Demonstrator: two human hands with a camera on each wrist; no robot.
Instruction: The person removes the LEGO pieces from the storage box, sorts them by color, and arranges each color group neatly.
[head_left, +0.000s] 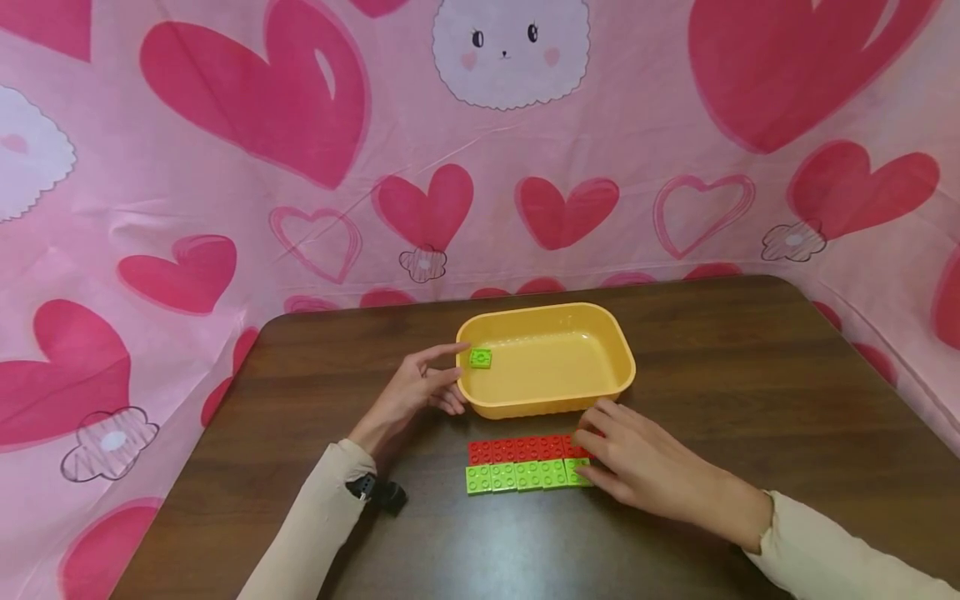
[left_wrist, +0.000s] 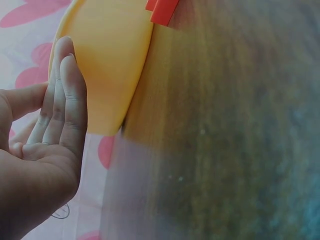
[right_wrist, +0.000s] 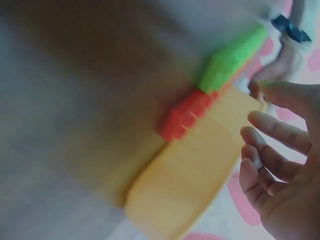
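A yellow plastic basin [head_left: 547, 408] stands on the table, with one small green building brick [head_left: 481, 358] in its left end. At the basin's left rim, my left hand [head_left: 416, 383] touches it with extended index finger and thumb. Two rows lie in front of the basin: red bricks [head_left: 517, 450] behind, green bricks [head_left: 517, 477] nearer me. My right hand [head_left: 652, 467] hovers at the right end of both rows, hiding part of them. In the blurred right wrist view, its loosely bent fingers [right_wrist: 280, 135] show nothing between them.
The brown wooden table [head_left: 360, 333] has rounded far corners. Behind it and at its sides hangs a pink cloth [head_left: 495, 142] with hearts. A black strap with a small device [head_left: 375, 492] sits on my left wrist.
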